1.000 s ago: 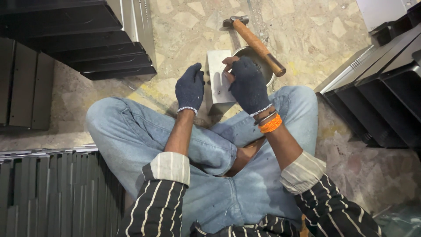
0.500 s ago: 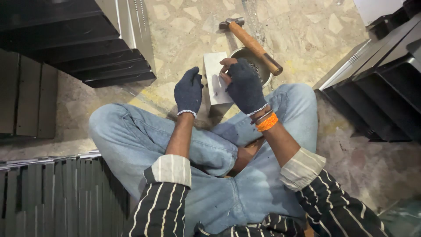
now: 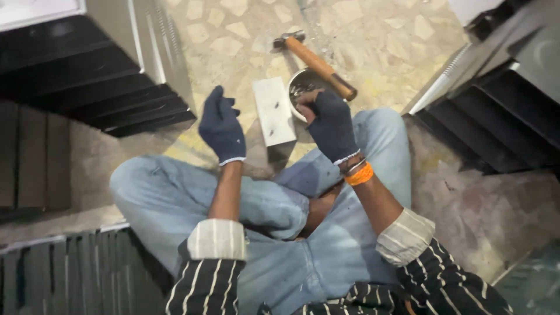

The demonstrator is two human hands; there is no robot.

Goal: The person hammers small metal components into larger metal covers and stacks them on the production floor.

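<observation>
No packages, labels, signs or screens in view.

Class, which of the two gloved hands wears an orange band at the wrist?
The right hand, over the metal bowl; the left hand has a bare wrist.
</observation>
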